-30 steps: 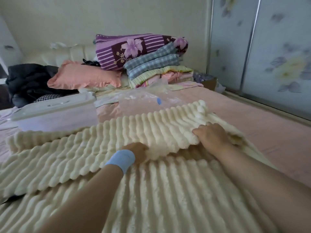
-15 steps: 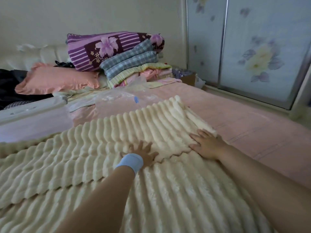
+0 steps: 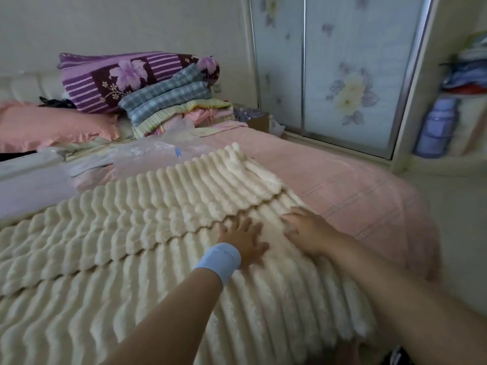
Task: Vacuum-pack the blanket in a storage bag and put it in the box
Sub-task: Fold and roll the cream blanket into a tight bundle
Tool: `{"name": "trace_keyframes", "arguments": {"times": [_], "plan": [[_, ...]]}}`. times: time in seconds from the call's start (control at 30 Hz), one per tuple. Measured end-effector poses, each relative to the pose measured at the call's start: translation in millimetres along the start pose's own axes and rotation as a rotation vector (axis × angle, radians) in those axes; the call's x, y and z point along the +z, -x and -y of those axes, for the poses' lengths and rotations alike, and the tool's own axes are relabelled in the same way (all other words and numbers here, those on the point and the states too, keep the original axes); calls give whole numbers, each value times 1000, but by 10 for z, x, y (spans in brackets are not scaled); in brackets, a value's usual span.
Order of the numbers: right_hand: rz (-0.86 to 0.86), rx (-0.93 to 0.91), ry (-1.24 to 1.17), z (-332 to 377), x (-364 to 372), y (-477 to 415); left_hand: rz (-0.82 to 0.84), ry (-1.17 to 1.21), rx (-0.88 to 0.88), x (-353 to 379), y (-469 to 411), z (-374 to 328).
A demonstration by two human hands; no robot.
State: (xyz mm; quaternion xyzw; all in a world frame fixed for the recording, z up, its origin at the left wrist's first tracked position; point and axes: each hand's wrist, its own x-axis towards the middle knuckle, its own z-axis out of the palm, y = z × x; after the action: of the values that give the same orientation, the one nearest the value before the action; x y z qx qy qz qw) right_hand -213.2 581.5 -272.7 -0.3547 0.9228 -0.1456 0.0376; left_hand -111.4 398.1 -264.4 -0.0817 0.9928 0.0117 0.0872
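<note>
A cream ribbed blanket (image 3: pixel 147 222) lies spread on the bed, its far part folded back over the near part. My left hand (image 3: pixel 243 239), with a blue wristband, lies flat with spread fingers on the lower layer just below the fold's edge. My right hand (image 3: pixel 307 229) rests flat beside it near the blanket's right edge. A clear plastic storage bag (image 3: pixel 158 151) with a small blue valve lies crumpled beyond the blanket. The pale storage box (image 3: pixel 29 177) with its white lid stands at the left.
A pink bedsheet (image 3: pixel 342 185) covers the bed to the right. Folded bedding (image 3: pixel 168 101) and a pink pillow (image 3: pixel 52 125) are stacked at the headboard. Sliding wardrobe doors (image 3: pixel 342 75) with flower prints and open shelves (image 3: pixel 453 114) stand at the right.
Both hands let go of the folded blanket edge they gripped, opened flat, and slid toward me and to the right across the blanket. My view turned to the right.
</note>
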Motion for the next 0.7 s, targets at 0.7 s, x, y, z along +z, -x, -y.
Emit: {"name": "trace_keyframes", "arguments": {"times": [0.7], "plan": [[-7, 39, -1364, 326, -546, 530, -292, 850, 117, -318, 1009, -816]]}}
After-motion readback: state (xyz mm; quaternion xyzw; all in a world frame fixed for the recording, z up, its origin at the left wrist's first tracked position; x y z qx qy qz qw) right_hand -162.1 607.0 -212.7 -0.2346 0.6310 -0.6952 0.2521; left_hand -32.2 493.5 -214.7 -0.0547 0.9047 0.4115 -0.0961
